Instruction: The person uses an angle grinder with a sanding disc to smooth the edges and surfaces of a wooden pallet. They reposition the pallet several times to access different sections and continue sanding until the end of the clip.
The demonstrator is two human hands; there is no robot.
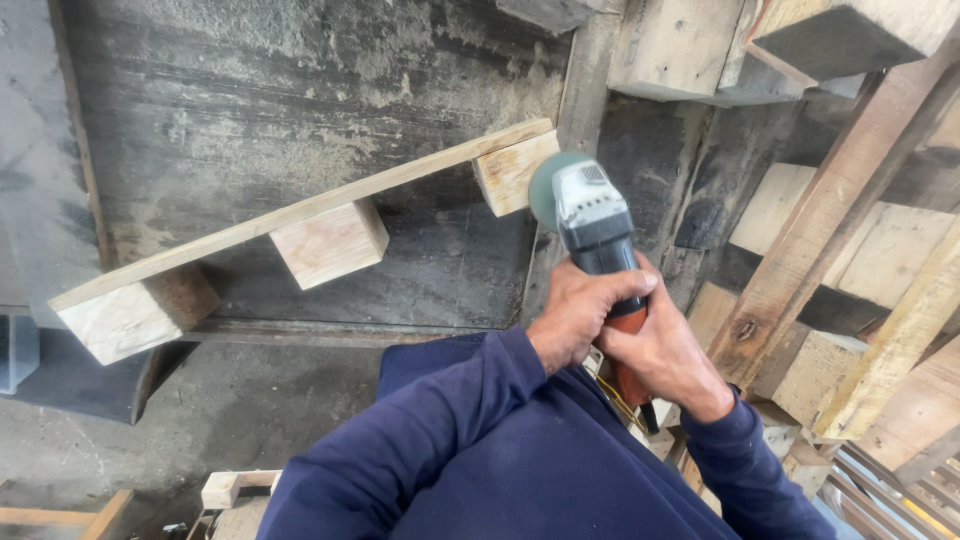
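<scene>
- The left hand [578,315], just right of the frame's centre, is wrapped tightly around the dark body of a grey, black and orange handheld angle grinder [598,240], fingers curled over the top of it.
- The right hand [668,358], directly below and to the right of the left, is closed around the grinder's orange rear grip; the two hands touch each other.
- Both arms wear dark blue long sleeves [440,440] that fill the lower middle of the frame.
- The grinder points upward in the frame, its pale green round sanding disc [545,188] lying against the end face of a light, bare wooden block [512,172].
- That block is the rightmost of three fixed under a long pale wooden plank [300,213] that runs at a slant from the left edge up towards the centre top; the middle block [330,243] and the left block [135,312] sit apart along it.
- The plank piece rests on a dark, scuffed tabletop [300,90] that takes up the upper left.
- On the right side of the frame stands a stack of rough wooden pallets and beams [850,250], some weathered, some fresh-cut.
- A grey concrete floor [220,410] shows at lower left, with a small wooden offcut [235,487] near the bottom edge.
</scene>
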